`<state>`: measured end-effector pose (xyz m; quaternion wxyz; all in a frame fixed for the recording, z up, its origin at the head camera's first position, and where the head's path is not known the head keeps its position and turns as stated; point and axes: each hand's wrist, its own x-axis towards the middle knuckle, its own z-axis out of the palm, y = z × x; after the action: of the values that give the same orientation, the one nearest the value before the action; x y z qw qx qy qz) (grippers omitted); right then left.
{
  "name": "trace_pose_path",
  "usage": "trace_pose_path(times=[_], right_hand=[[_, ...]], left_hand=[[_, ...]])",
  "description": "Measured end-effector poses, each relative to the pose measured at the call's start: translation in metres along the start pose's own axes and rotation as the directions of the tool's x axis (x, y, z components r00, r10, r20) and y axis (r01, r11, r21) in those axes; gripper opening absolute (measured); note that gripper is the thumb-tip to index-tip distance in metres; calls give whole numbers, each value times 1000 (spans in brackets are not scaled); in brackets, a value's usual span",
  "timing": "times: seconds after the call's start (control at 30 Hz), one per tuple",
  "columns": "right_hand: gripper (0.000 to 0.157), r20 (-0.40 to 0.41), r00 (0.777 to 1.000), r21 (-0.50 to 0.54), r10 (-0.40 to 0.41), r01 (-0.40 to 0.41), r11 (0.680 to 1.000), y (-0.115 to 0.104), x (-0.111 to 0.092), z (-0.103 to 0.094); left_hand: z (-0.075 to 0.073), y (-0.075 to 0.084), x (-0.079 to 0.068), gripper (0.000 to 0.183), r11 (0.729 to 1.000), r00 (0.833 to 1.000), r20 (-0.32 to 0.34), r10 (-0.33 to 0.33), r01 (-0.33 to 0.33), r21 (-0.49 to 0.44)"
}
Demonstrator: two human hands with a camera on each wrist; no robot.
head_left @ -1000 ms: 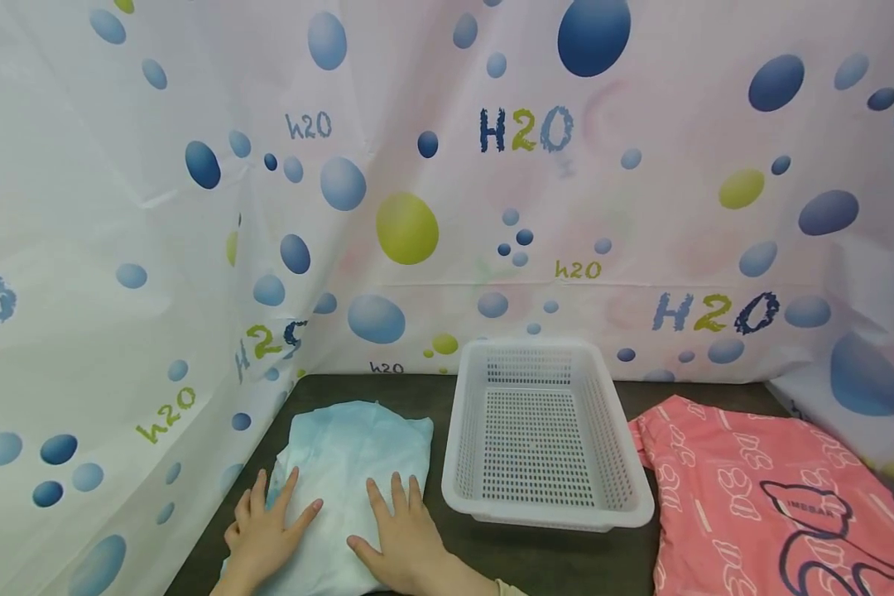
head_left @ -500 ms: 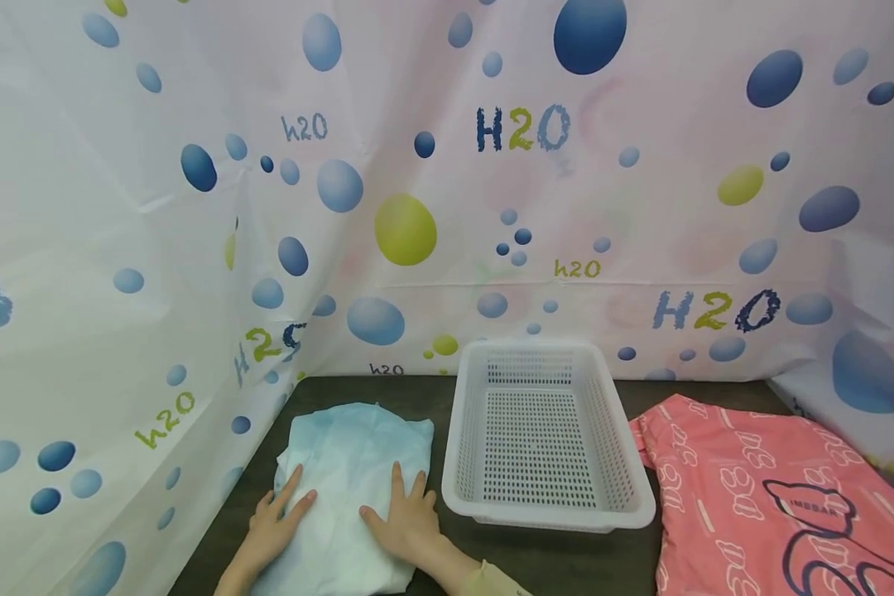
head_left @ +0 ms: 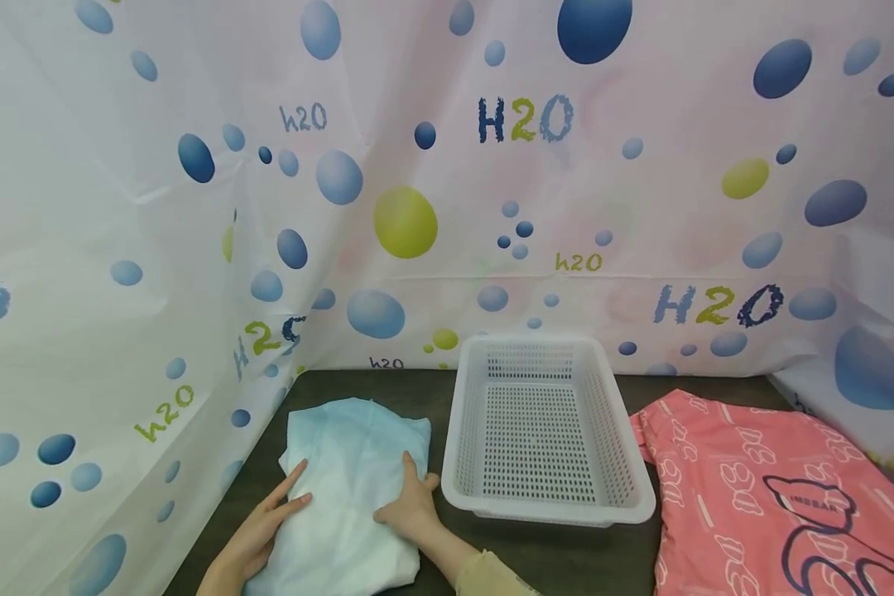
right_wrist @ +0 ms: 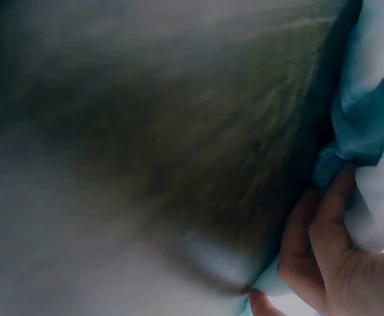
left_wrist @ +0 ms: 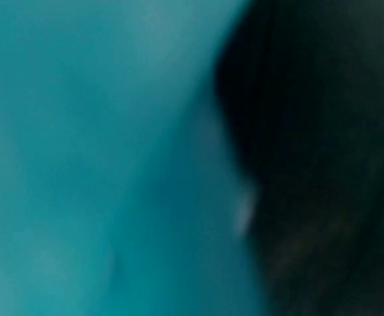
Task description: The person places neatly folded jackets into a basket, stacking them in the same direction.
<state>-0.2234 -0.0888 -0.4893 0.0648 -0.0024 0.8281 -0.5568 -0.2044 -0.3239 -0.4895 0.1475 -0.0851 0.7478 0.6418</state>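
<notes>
Two bare hands reach in at the near edge, one on either side of a pale blue cloth (head_left: 346, 505) that lies on a dark table (head_left: 544, 559), left of the middle. The left hand (head_left: 253, 534) rests along the cloth's left side, its index finger and thumb stretched over the top; the remaining fingers are hidden, so I cannot tell whether it grips anything. The left wrist view is a blur of turquoise cloth beside something dark. The right hand (head_left: 412, 507), below a cream sleeve (head_left: 492, 573), grasps the cloth's right edge: the thumb lies on top, and the right wrist view shows bent fingers pressed into the folds there. The cloth is layered and rumpled, deeper blue at its far end and nearly white closer in.

To the right, well apart from both hands, a pink cloth (head_left: 715, 497) spreads out of the picture, printed with white figures and a dark animal outline. Between the two cloths, set a little farther back, stands a white plastic basket (head_left: 547, 511) with slotted walls. Behind everything hangs a pale curtain (head_left: 432, 66) with blue and green spots and "H2O" lettering.
</notes>
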Motion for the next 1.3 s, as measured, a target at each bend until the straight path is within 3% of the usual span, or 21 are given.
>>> trace_pose_path(times=[0.2,0.37,0.73,1.1,1.23,1.3], right_hand=[[87,54,998,21,30,-31,999,2,3,-2],[72,141,988,58,61,-70,996,3,1,-2],[74,145,989,114,1,-18,993,-4,-6,-6],[75,139,987,121,-84,67,990,-24,-14,-18],[75,153,981,129,-115,96,987,-35,-18,-25],[75,161,977,136,-137,115,984,-41,-20,-30]], left_hand=[[-1,-2,-2,60,1000,986,167,16,-14,-15],[-1,-6,-4,65,1000,972,232,23,-20,-17],[2,-7,-8,72,997,977,202,64,-56,-45],[6,12,-25,71,987,985,77,156,-153,-52],[6,28,-35,69,975,973,69,222,-221,-29],[4,37,-42,68,964,957,114,265,-260,-59]])
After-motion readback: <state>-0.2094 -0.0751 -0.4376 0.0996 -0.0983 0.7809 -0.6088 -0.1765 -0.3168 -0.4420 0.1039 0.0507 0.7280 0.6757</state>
